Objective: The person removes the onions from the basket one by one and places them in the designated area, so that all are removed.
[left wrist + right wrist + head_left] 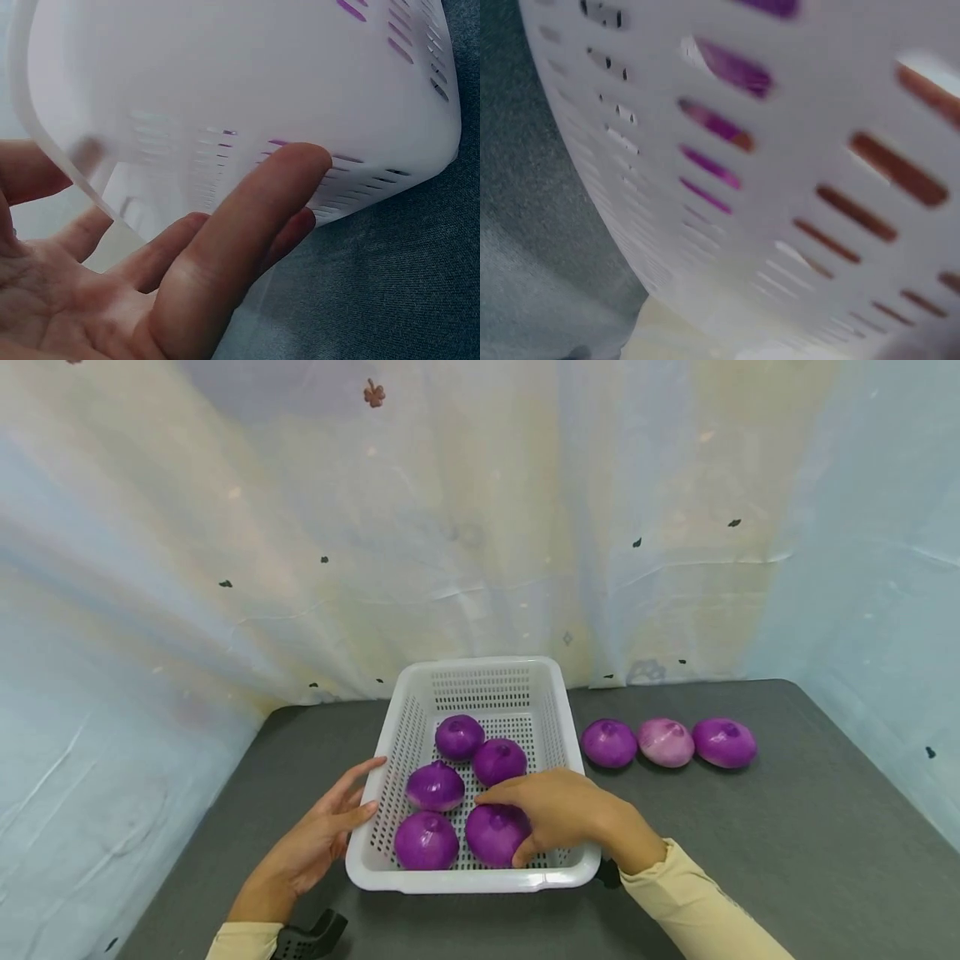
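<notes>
A white slotted plastic basket (517, 882) stands on the table with several purple onions in it. My right hand (558, 810) reaches over the right rim and grips the near-right onion (495, 833), fingers behind it and thumb at its right side. Another onion (426, 842) lies to the left of it. At the left side of the basket, my left hand (318, 837) has its fingers spread against the rim and outer wall. In the left wrist view its extended fingers (240, 225) lie along the wall. The right wrist view shows mostly the basket wall (802, 112), skin and purple showing through the slots.
To the right of the basket, three onions sit in a row on the dark grey table: a purple one (609, 743), a paler pink one (665, 742) and another purple one (724, 742). A patterned curtain (480, 527) hangs behind the table and at both sides.
</notes>
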### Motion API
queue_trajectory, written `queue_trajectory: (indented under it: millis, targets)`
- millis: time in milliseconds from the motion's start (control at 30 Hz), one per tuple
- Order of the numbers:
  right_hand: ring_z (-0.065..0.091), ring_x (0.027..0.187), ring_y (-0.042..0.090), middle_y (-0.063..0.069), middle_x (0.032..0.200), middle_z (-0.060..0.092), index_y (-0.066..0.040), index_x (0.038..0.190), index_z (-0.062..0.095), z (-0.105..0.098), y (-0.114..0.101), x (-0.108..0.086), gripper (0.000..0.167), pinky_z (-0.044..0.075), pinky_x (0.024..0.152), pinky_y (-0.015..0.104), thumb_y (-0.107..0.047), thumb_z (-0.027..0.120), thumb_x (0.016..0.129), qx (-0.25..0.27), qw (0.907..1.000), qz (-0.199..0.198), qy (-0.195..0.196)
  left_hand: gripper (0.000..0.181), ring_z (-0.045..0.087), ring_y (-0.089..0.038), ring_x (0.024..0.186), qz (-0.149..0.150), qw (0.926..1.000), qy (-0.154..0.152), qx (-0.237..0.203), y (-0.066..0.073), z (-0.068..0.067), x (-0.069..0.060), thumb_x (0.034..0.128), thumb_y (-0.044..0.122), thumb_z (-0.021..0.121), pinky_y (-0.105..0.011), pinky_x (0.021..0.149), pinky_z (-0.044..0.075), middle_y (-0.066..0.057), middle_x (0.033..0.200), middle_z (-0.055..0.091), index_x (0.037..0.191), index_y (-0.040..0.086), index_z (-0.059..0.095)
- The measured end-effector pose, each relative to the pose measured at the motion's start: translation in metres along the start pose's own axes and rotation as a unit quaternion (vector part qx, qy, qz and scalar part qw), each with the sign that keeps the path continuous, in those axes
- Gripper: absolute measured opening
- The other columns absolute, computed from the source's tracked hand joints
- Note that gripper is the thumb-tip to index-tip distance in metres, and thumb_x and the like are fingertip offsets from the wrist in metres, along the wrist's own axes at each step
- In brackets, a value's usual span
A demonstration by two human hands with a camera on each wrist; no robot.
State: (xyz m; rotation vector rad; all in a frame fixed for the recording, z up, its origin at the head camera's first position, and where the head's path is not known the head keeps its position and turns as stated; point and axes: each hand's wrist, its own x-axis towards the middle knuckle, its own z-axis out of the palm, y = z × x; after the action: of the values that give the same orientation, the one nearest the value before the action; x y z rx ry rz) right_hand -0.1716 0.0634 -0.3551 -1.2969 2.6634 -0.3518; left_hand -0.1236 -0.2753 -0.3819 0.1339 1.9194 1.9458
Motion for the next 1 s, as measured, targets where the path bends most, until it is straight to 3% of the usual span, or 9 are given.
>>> queue_trajectory:
  millis: [167, 300, 533, 767, 1000]
  targets:
    - [0.056, 0.129, 0.011, -0.01, 0.143, 0.057, -0.028, 0.14, 0.057, -0.002, 0.003, -0.002, 0.077, 0.045, 0.107, 0.038, -0.033, 0.09, 0.071, 0.048, 0.9988, -0.01, -0.001, 0.056, 0.065, -0.021, 0.115, 0.0, 1.0, -0.001, 0.002, 0.0, -0.001, 0.0, 0.1061, 0.021, 0.048, -0.044, 0.085, 0.056, -0.001, 0.146, 0.045, 0.154, 0.028, 0.02]
    - [0.051, 0.135, 0.013, -0.005, 0.147, 0.054, -0.023, 0.142, 0.055, -0.004, 0.006, -0.004, 0.077, 0.042, 0.111, 0.037, -0.032, 0.088, 0.073, 0.062, 0.9977, -0.027, 0.005, 0.055, 0.065, -0.022, 0.115, -0.006, 1.0, -0.004, -0.005, 0.0, -0.002, 0.001, 0.1061, 0.023, 0.048, -0.044, 0.085, 0.057, -0.001, 0.145, 0.045, 0.154, 0.03, 0.022]
    - [0.048, 0.137, 0.014, -0.006, 0.15, 0.05, -0.025, 0.147, 0.049, -0.011, 0.009, -0.015, 0.079, 0.042, 0.111, 0.038, -0.036, 0.085, 0.077, 0.092, 0.9954, -0.022, 0.017, 0.053, 0.063, -0.021, 0.118, -0.008, 0.9998, -0.003, -0.02, -0.002, -0.005, 0.001, 0.1075, 0.03, 0.044, -0.046, 0.086, 0.056, -0.004, 0.15, 0.037, 0.155, 0.031, 0.021]
    - [0.042, 0.143, 0.018, -0.003, 0.153, 0.045, -0.026, 0.151, 0.043, -0.021, 0.008, -0.029, 0.081, 0.039, 0.114, 0.042, -0.041, 0.081, 0.081, 0.112, 0.9931, -0.006, 0.034, 0.053, 0.064, -0.019, 0.117, -0.005, 0.9997, 0.0, -0.024, -0.002, -0.004, 0.0, 0.1071, 0.029, 0.045, -0.045, 0.086, 0.057, 0.0, 0.149, 0.039, 0.155, 0.03, 0.022]
    - [0.042, 0.143, 0.019, -0.004, 0.154, 0.044, -0.029, 0.152, 0.041, -0.025, 0.005, -0.039, 0.083, 0.04, 0.112, 0.044, -0.044, 0.081, 0.08, 0.109, 0.9924, 0.008, 0.056, 0.054, 0.063, -0.02, 0.118, -0.007, 0.9997, 0.002, -0.021, -0.001, -0.003, 0.0, 0.1071, 0.031, 0.045, -0.048, 0.087, 0.056, -0.008, 0.155, 0.032, 0.155, 0.03, 0.021]
